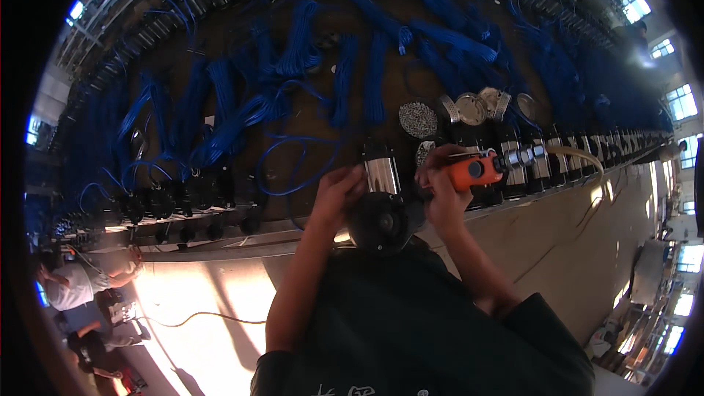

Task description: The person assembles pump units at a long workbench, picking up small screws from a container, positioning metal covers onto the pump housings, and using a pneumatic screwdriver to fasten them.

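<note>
In front of me at the bench edge stands a pump-like unit with a shiny steel cylinder (381,174) and a black round base (387,224). My left hand (339,194) is closed against the left side of this unit, its fingertips at the steel cylinder. My right hand (444,187) grips an orange air tool (473,171) just right of the unit. A metal fitting (524,155) and a pale hose (583,154) run from the tool to the right. The tool's working tip is hidden by my hand, so contact with the unit cannot be made out.
Bundles of blue cable (297,44) cover the bench. Beyond the unit lie a heap of small metal parts (419,119) and several round metal dishes (470,108). Similar steel units (539,165) line the edge at right. Other people (73,286) are at lower left.
</note>
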A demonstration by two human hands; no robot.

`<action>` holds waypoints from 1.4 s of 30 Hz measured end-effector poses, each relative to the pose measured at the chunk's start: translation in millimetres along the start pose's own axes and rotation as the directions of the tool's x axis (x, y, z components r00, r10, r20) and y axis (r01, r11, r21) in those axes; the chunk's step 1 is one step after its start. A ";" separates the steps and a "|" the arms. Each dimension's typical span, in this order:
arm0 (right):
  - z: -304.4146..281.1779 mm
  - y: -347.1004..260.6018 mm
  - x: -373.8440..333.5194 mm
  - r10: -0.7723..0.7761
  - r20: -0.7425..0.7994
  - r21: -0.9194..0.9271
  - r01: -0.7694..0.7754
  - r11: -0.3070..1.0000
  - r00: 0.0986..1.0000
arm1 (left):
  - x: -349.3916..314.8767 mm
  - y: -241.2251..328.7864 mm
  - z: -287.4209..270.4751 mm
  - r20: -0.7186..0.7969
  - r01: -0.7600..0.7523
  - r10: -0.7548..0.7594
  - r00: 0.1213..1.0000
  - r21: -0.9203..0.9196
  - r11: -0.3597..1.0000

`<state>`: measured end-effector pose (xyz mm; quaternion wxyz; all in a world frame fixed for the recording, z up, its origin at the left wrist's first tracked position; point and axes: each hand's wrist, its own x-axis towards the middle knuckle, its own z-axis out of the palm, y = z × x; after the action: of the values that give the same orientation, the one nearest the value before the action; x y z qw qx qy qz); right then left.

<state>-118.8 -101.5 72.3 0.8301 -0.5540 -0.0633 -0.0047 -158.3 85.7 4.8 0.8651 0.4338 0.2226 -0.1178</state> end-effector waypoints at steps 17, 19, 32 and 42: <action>9.1 -36.7 3.5 -0.001 0.155 0.152 -0.023 0.988 0.988 | -31.3 14.1 10.3 -0.111 -0.169 0.160 0.981 -0.074 0.983; 20.2 -43.1 7.0 -0.095 0.160 0.279 0.047 0.959 0.982 | -43.2 20.3 17.2 -0.062 -0.179 0.171 0.983 -0.175 0.968; 38.7 -45.6 -1.1 -0.177 0.069 0.480 0.123 0.868 0.982 | -75.4 28.5 38.1 0.151 -0.060 0.109 0.983 -0.302 0.951; 31.8 -44.7 -6.2 -0.263 -0.007 0.482 0.234 0.845 0.965 | -64.7 32.8 42.3 0.079 -0.148 0.147 0.986 0.005 0.989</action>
<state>-131.6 -89.9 124.7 0.9311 -0.3189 -0.1582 -0.0798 -189.8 71.9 81.4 0.8772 0.4486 0.1552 -0.0717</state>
